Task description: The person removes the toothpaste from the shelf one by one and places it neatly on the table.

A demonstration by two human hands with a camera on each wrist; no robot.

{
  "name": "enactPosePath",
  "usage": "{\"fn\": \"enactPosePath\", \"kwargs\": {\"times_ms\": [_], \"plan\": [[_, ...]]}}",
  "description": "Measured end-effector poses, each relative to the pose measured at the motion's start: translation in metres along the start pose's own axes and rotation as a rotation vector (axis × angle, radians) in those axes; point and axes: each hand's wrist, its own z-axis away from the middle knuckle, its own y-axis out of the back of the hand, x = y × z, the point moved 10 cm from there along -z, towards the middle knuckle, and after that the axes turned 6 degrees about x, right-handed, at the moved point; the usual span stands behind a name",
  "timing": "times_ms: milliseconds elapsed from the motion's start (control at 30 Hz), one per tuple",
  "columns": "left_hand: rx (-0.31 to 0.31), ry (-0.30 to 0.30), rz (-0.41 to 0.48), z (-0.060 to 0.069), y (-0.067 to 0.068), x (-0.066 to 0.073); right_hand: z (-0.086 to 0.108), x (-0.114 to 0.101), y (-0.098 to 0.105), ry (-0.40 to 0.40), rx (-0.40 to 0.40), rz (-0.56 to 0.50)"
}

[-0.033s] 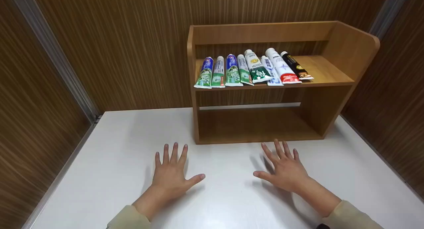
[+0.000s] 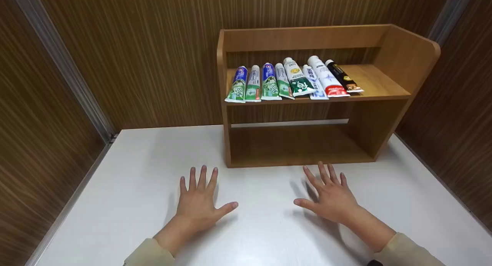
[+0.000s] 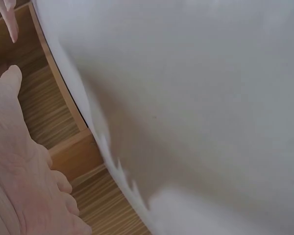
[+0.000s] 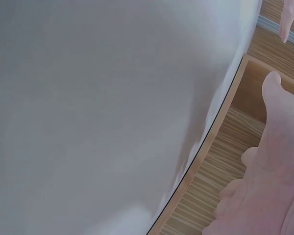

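My left hand (image 2: 196,204) is palm down over the white table (image 2: 261,227), its fingers straight and spread and its thumb pointing right. To the right, my right hand (image 2: 334,200) lies likewise, fingers spread and thumb pointing left. Neither holds anything; shadows fall on the tabletop below them. In the wrist views, the left palm (image 3: 14,161) and the right palm (image 4: 274,171) show bare. Closest to the fingertips is a wooden shelf (image 2: 307,98). On its upper board lie several toothpaste tubes, among them a black tube (image 2: 343,75), a red-and-white tube (image 2: 326,77) and a blue-and-green tube (image 2: 237,85).
The shelf's lower compartment (image 2: 296,143) faces the hands, with its base on the table. Wood-grain panels (image 2: 134,58) stand behind and on both sides. A metal strip (image 2: 69,62) runs up the left corner.
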Motion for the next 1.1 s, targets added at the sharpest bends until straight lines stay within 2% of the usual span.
{"fn": "enactPosePath", "kwargs": {"times_ms": [367,567,833,967,1100], "plan": [[-0.010,0.001,0.001,0.000,0.000,0.001,0.001,0.002,0.000,0.004,0.013,-0.002],[0.006,0.003,0.010,-0.003,0.007,0.001,0.000,0.005,0.006,0.005,0.015,0.008],[0.033,-0.018,-0.041,-0.016,0.033,0.008,-0.004,0.013,0.035,-0.007,0.032,0.008],[0.043,-0.035,-0.087,-0.022,0.055,0.014,-0.008,0.017,0.052,-0.018,0.031,-0.005],[0.066,-0.050,-0.091,-0.031,0.083,0.023,-0.013,0.022,0.073,-0.029,0.034,-0.017]]}}
